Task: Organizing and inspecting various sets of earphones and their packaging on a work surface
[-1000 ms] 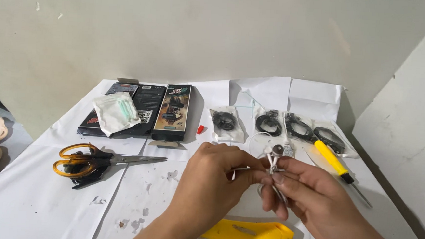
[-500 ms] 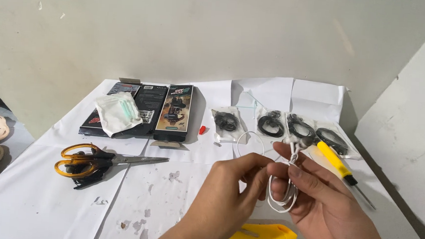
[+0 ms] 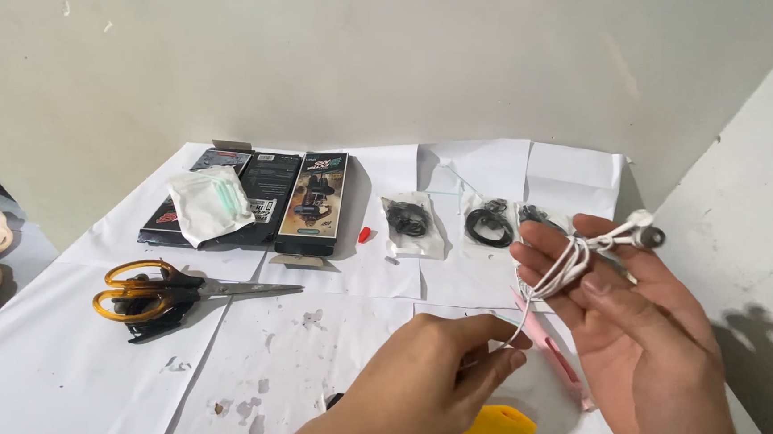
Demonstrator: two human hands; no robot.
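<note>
The white earphone cable (image 3: 572, 260) is looped in a loose coil around the fingers of the right hand (image 3: 629, 339), with the earbuds (image 3: 643, 231) sticking out above the fingertips at the upper right. One strand runs down and left from the coil to the left hand (image 3: 435, 381), which pinches it between thumb and fingers near the middle of the view.

The right hand is raised above the desk (image 3: 55, 375), palm turned toward the camera, fingers spread and slightly bent, thumb laid across the coil to keep it in place. The left hand sits lower and nearer, knuckles up, fingers curled together around the strand.

Under the hands lie a yellow cutter (image 3: 491, 432) and a pink tool (image 3: 550, 345) on white paper. Farther back, small clear bags (image 3: 415, 223) with dark cables stand in a row, next to dark flat boxes (image 3: 271, 203) with a white pouch (image 3: 210, 204) on top. Orange-handled scissors (image 3: 163, 291) lie at the left.
</note>
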